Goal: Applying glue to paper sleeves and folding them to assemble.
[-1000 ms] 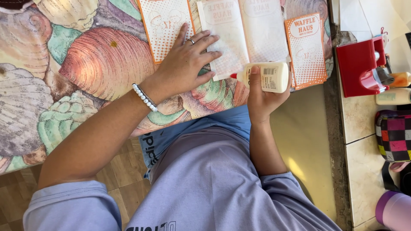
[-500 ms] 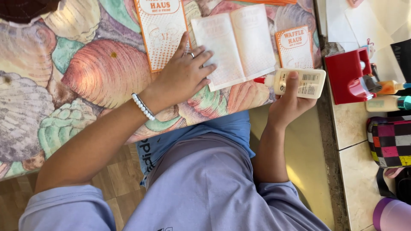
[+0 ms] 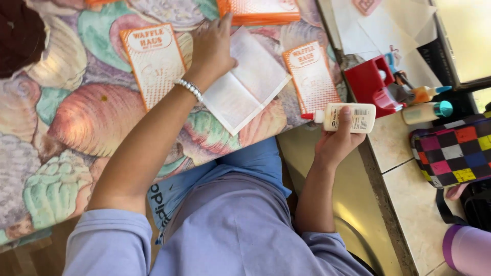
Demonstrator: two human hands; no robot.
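My right hand (image 3: 335, 145) grips a white glue bottle (image 3: 345, 117) with a red cap, held sideways just off the table's near edge, cap pointing left. My left hand (image 3: 212, 48), a beaded bracelet on its wrist, lies flat with fingers spread on an unfolded white paper sheet (image 3: 248, 87). The sheet rests on a table covered with a seashell-patterned cloth (image 3: 92, 117). Orange-and-white printed cards lie either side of the sheet: one to the left (image 3: 153, 64), one to the right (image 3: 312, 76). Another orange card (image 3: 261, 10) sits beyond my left hand.
A red holder (image 3: 368, 84) with small glue bottles (image 3: 427, 110) stands on a tiled ledge at right. A checkered multicolour bag (image 3: 452, 148) lies beside it. White papers (image 3: 388, 25) lie at the upper right. A dark round object (image 3: 20, 36) sits at the table's far left.
The view has swung, so the table contents sit lower and further right. My right hand turned the glue bottle sideways, cap to the left. My left hand stays pressed on the paper.
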